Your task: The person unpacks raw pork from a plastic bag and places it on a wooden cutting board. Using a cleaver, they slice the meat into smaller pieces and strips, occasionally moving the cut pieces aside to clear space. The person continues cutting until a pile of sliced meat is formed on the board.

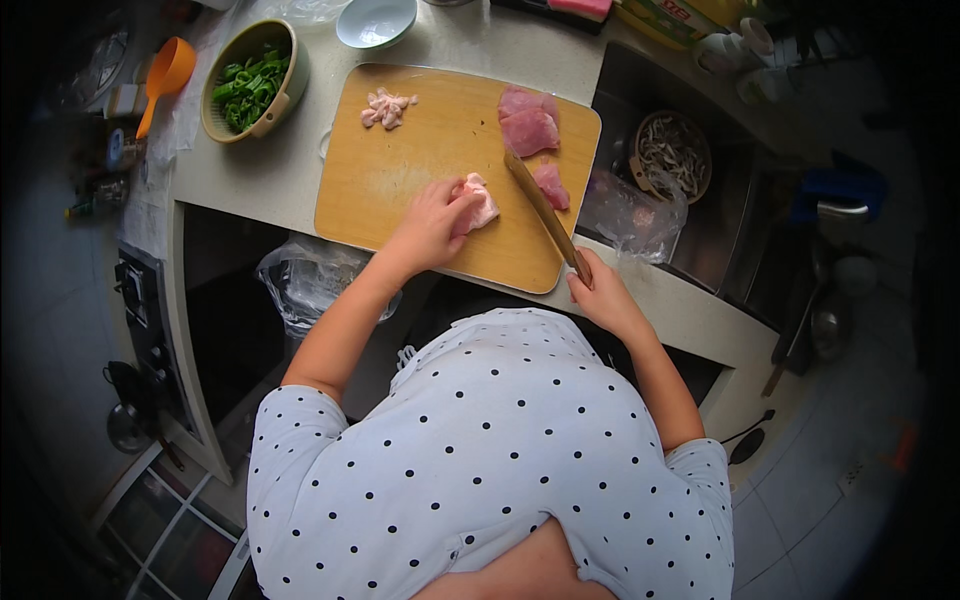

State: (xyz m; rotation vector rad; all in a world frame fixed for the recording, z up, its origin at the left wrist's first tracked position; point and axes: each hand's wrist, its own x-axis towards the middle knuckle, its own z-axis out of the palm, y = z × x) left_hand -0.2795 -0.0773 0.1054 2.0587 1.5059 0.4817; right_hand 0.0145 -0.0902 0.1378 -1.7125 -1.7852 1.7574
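A wooden cutting board (400, 170) lies on the counter. My left hand (435, 222) is closed on a pale pink piece of fatty meat (480, 203) at the board's middle, its fingers bent over the meat's left side. In my right hand (603, 292) is the handle of a kitchen knife (537, 198). The blade slants up and left over the board, to the right of the held meat and apart from it. Small cut bits of fat (386, 108) are heaped at the board's upper left. Larger pink meat pieces (528, 122) and a smaller meat piece (552, 187) lie along its right side.
A basket of cut green peppers (291, 100), an orange ladle (168, 70) and a pale bowl (376, 22) stand beyond the board. At the right, a sink (715, 235) holds a basket of greyish strips (672, 155). A clear plastic bag (635, 215) lies by the sink's edge.
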